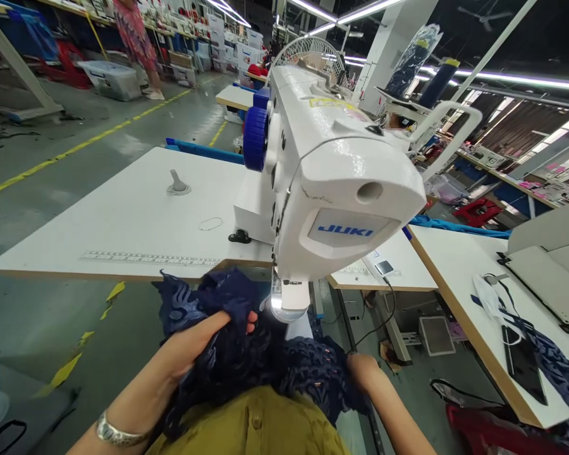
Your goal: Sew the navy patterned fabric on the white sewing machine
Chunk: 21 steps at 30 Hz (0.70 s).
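My left hand [196, 344] is closed on a bunch of dark navy lace fabric [246, 360] just in front of a white Juki sewing machine [332, 183]. The thumb shows over the cloth near the lit needle area [284, 300]. A silver bracelet sits on that wrist. My right hand [360, 370] is at the right edge of the same fabric, mostly buried under it, fingers hidden. The fabric lies heaped between my arms and over my lap, above an olive-yellow shirt.
The white sewing table [123, 221] spreads to the left, with a printed ruler along its front edge. A second white table [459, 278] at the right carries a phone [521, 366] and more navy fabric. A person stands far back left near a plastic bin [109, 79].
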Motion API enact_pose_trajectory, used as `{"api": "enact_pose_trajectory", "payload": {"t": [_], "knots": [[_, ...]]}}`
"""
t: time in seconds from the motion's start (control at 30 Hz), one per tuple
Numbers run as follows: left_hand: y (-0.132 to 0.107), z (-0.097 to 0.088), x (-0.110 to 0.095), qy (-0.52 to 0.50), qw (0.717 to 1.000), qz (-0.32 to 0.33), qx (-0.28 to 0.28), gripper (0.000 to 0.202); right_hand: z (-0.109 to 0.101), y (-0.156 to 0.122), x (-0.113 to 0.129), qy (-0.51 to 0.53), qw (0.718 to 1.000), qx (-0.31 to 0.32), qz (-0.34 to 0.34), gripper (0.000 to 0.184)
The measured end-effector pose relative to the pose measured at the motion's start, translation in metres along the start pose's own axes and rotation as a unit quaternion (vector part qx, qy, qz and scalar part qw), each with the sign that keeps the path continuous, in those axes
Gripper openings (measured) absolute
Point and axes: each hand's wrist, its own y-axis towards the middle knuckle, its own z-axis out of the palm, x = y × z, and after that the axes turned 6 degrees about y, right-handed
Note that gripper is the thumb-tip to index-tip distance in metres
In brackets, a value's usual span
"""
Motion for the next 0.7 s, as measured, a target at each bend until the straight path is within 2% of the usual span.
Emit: {"api": "enact_pose_trajectory", "payload": {"t": [0.1, 0.13, 0.17, 0.2, 0.23, 0.3, 0.37, 0.43, 0.5, 0.57, 0.6, 0.63, 0.7], "knots": [[0.004, 0.008, 0.009, 0.072, 0.997, -0.006, 0.027, 0.033, -0.017, -0.011, 0.032, 0.101, 0.987, -0.081, -0.093, 0.027], [0.005, 0.012, 0.013, 0.094, 0.995, -0.011, 0.035, 0.036, -0.022, -0.014, 0.047, 0.212, 0.955, -0.117, -0.172, 0.031], [0.005, 0.017, 0.016, 0.115, 0.992, -0.015, 0.038, 0.037, -0.027, -0.016, 0.063, 0.33, 0.904, -0.117, -0.245, 0.034], [0.005, 0.021, 0.019, 0.138, 0.99, -0.015, 0.031, 0.036, -0.03, -0.016, 0.079, 0.413, 0.857, -0.094, -0.294, 0.034], [0.003, 0.024, 0.022, 0.16, 0.987, -0.009, 0.019, 0.035, -0.031, -0.015, 0.094, 0.472, 0.821, -0.079, -0.31, 0.032], [-0.001, 0.027, 0.027, 0.19, 0.981, 0.018, 0.018, 0.035, -0.031, -0.009, 0.115, 0.546, 0.785, -0.068, -0.284, 0.031], [-0.005, 0.024, 0.029, 0.186, 0.979, 0.044, 0.065, 0.039, -0.027, -0.001, 0.124, 0.601, 0.758, -0.076, -0.242, 0.024], [-0.007, 0.017, 0.031, 0.185, 0.972, 0.066, 0.133, 0.039, -0.022, 0.005, 0.121, 0.653, 0.723, -0.076, -0.21, 0.021], [-0.005, 0.009, 0.033, 0.219, 0.961, 0.085, 0.145, 0.034, -0.016, 0.008, 0.112, 0.693, 0.694, -0.073, -0.183, 0.023], [-0.001, 0.005, 0.033, 0.259, 0.955, 0.087, 0.111, 0.033, -0.01, 0.005, 0.098, 0.698, 0.691, -0.081, -0.169, 0.021], [0.002, 0.005, 0.033, 0.267, 0.956, 0.088, 0.08, 0.035, -0.008, 0.002, 0.091, 0.685, 0.703, -0.084, -0.172, 0.018], [0.003, 0.006, 0.033, 0.262, 0.96, 0.093, 0.043, 0.035, -0.007, -0.003, 0.082, 0.658, 0.726, -0.078, -0.183, 0.014], [0.003, 0.01, 0.03, 0.227, 0.966, 0.118, -0.026, 0.034, -0.009, -0.013, 0.065, 0.553, 0.803, -0.045, -0.218, 0.008]]}}
